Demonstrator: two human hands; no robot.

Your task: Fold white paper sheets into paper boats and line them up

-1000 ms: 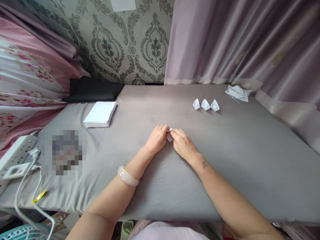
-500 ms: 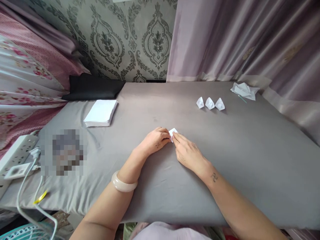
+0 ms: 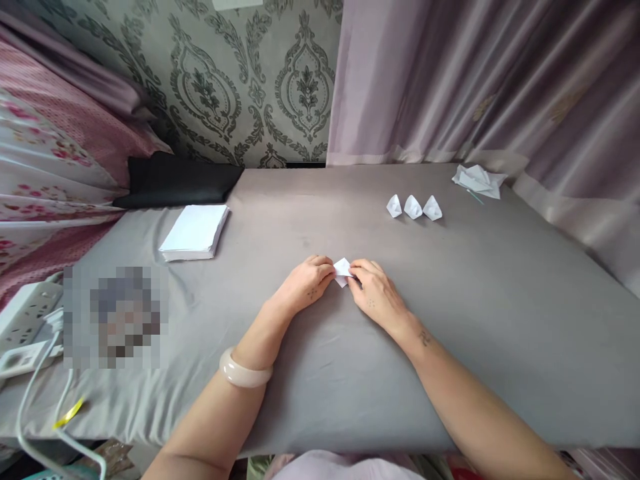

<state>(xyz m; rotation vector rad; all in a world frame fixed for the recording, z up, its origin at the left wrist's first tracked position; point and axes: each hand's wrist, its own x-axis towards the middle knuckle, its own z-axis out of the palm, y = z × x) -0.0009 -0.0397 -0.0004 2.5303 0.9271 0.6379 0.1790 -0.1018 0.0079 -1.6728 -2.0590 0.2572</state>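
A small folded white paper piece (image 3: 343, 270) rests on the grey bed sheet (image 3: 450, 300) between my hands. My left hand (image 3: 306, 287) pinches its left side with curled fingers. My right hand (image 3: 376, 296) pinches its right side, fingers pressed together. Both hands rest on the sheet. Most of the paper is hidden by my fingertips. A pale bangle (image 3: 244, 371) circles my left wrist.
Three folded white paper shapes (image 3: 414, 207) sit in a row at the back right, with crumpled paper scraps (image 3: 477, 180) beyond. A stack of white sheets (image 3: 195, 231) lies at the left near a black cushion (image 3: 175, 180). A power strip (image 3: 25, 317) and cable lie at the far left.
My right hand drew back slightly and its fingers curled into a pinch on the paper. More of the folded paper shows between my fingertips. The view shifted a little.
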